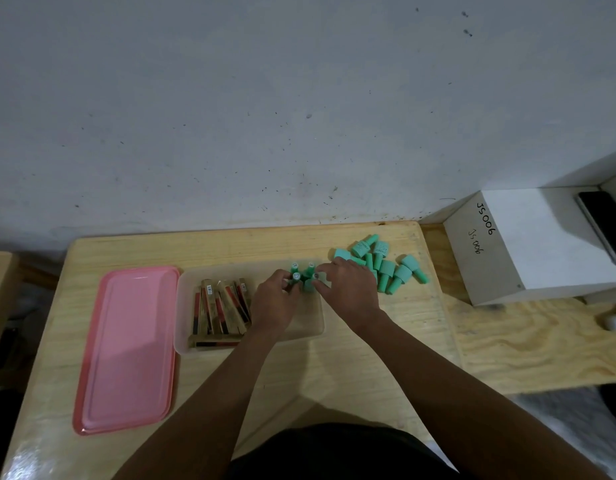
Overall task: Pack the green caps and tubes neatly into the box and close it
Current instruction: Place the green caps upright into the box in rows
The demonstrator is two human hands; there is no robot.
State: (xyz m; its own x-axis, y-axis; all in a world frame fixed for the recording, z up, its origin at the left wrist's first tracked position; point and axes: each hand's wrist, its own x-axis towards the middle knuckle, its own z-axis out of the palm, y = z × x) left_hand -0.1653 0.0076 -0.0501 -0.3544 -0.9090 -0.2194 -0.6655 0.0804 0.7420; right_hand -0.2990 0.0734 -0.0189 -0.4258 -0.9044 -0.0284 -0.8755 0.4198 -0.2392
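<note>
A clear plastic box sits mid-table. Several gold and red tubes lie packed in its left half. At its far right corner stand a few green caps upright. My left hand pinches one of these caps from the left, inside the box. From the right, my right hand holds another with thumb and fingers. A loose pile of green caps lies on the table just right of the box, partly hidden by my right hand.
A pink lid lies flat left of the box. A white box marked JS006 with a dark phone on it stands at the right. The wall runs along the table's far edge.
</note>
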